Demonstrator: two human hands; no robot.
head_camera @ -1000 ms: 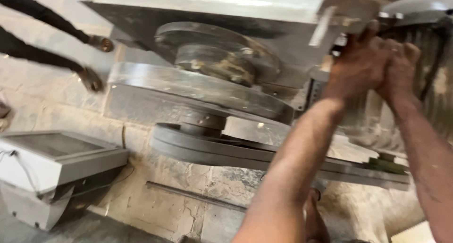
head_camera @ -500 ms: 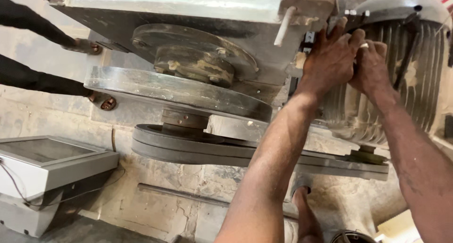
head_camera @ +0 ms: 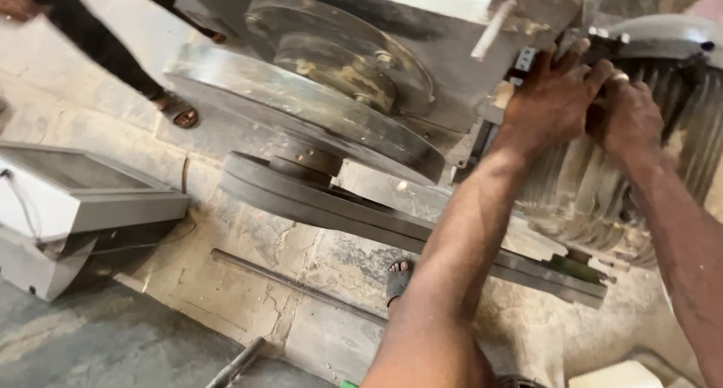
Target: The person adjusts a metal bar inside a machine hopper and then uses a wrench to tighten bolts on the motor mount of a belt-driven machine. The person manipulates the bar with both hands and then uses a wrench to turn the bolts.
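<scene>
My left hand [head_camera: 553, 98] and my right hand [head_camera: 629, 117] press together on the top of a grey ribbed electric motor [head_camera: 595, 200], close to where it meets the machine's frame. The fingers of both hands curl over the motor's upper edge; whether they grip a small part there is hidden. A dark drive belt [head_camera: 361, 215] runs from a large pulley [head_camera: 301, 166] toward the motor. Above the pulley sits a big round metal disc [head_camera: 316, 102]. A threaded bolt [head_camera: 493, 30] sticks out of the frame just left of my left hand.
A grey box-shaped cabinet [head_camera: 83, 200] stands on the floor at left. Another person's dark trouser legs and sandalled foot [head_camera: 181, 115] are at upper left. My own foot [head_camera: 398, 279] shows below the belt. A metal rod [head_camera: 294, 282] lies on the cracked concrete floor.
The view has shifted, so the machine and motor now sit lower and more to the left. Both hands stay pressed together on the motor's top.
</scene>
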